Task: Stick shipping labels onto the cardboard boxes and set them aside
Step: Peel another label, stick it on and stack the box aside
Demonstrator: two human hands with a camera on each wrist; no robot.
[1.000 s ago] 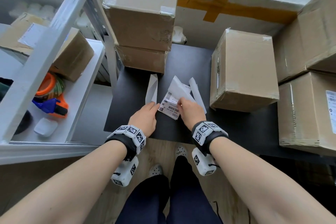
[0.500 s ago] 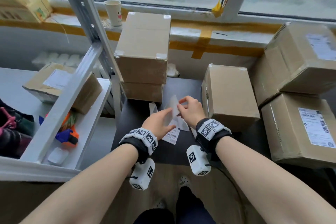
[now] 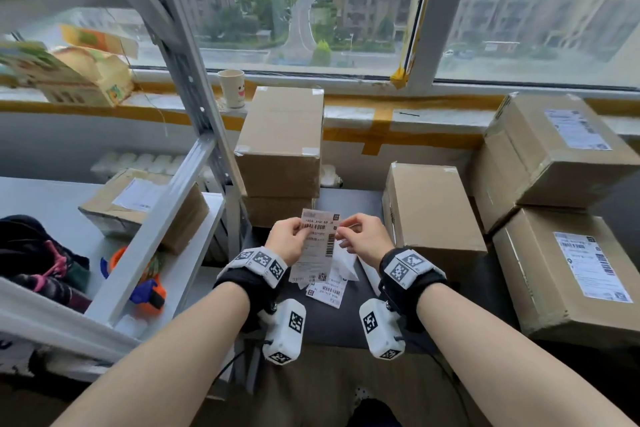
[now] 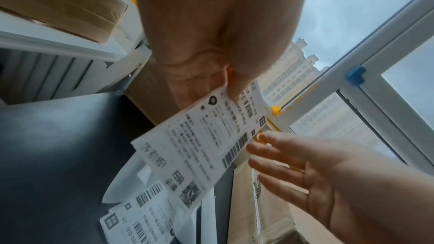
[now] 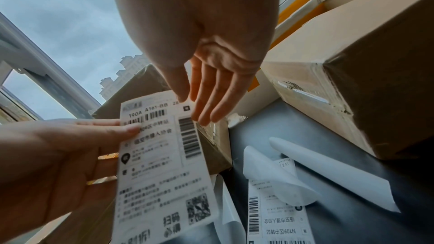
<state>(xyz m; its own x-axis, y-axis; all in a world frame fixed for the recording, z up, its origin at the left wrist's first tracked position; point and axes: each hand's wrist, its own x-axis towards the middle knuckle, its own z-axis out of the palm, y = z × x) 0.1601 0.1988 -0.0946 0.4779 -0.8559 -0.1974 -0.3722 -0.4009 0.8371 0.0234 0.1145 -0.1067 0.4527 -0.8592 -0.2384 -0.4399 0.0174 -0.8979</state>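
**Two hands, one shipping label held up over the tabletop**

Two of my hands meet in front of me above a dark tabletop [image 3: 346,326]. My left hand [image 3: 289,241] pinches a white shipping label [image 3: 317,246] near its top left edge, thumb on the printed face and fingers curled behind it, so the label hangs upright in the air, barcodes facing me. My right hand [image 3: 363,239] is loose and grips nothing; its straight fingertips [image 5: 204,116] reach toward the label's top right corner, touching it or just beside it; I cannot tell which.

Below the label, on the tabletop, lie another printed label [image 3: 327,289] and curled strips of white backing paper [image 5: 328,173]. A plain cardboard box [image 3: 433,208] with no label stands just to my right. Two more plain boxes [image 3: 280,142] are stacked ahead. Far right, two boxes [image 3: 568,274] already carry labels.

My judgement: I am about to peel the backing off at that corner. Risks from here:

- The corner may tear if I pull before the layers separate.
- Once bare, the sticky side could fold onto itself or catch my fingers, since only one edge is pinched.
- It could brush the loose paper below and pick it up.
- Pressed down crooked, it would wrinkle over the barcode.
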